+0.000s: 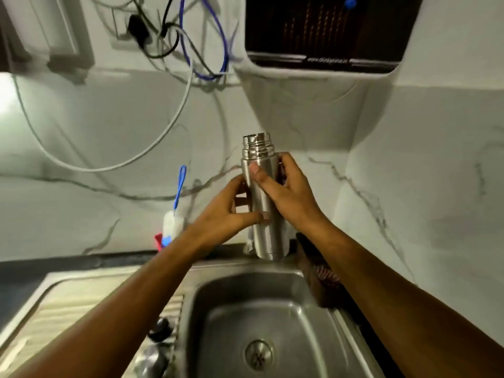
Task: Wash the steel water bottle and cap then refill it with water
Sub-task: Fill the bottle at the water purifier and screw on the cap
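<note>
The steel water bottle [263, 203] is held upright above the back rim of the sink [245, 304], its threaded mouth uncovered at the top. My left hand [231, 211] wraps the bottle's middle from the left, thumb across the front. My right hand [286, 192] grips its upper body from the right, thumb near the shoulder. A dark round cap [161, 329] lies on the ribbed drainboard [81, 304] left of the basin, next to a shiny steel piece [150, 360].
A water purifier [321, 34] hangs on the marble wall above the bottle, with tangled cables [188, 36] to its left. A blue-handled bottle brush [177, 203] leans against the wall. The sink's drain [258, 354] shows in the basin. A dark object [321, 271] rests at the sink's right rim.
</note>
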Demonstrator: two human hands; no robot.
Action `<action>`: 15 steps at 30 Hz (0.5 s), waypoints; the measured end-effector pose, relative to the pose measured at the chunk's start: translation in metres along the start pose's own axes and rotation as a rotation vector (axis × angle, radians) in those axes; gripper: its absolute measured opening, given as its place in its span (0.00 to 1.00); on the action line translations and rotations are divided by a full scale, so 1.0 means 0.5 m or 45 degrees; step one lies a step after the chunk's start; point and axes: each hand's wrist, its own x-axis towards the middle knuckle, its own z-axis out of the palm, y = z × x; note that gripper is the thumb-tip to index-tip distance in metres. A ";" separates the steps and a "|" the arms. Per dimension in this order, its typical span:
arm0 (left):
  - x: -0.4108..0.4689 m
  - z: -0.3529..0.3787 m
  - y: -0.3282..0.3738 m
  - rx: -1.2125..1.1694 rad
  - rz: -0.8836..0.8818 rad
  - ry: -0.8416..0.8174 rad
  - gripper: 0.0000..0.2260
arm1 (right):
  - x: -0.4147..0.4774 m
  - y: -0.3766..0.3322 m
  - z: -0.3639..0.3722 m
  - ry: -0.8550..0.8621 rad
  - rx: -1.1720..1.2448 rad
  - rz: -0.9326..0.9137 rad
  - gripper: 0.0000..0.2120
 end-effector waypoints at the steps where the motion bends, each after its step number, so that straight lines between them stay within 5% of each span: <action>1: -0.017 0.001 -0.024 -0.002 -0.006 0.020 0.38 | -0.011 0.013 0.021 -0.037 -0.012 0.015 0.22; 6: -0.100 -0.022 -0.130 0.044 -0.105 0.251 0.32 | -0.059 0.080 0.137 -0.209 0.051 0.126 0.28; 15: -0.205 -0.095 -0.281 0.030 -0.234 0.346 0.33 | -0.128 0.164 0.279 -0.381 -0.015 0.183 0.28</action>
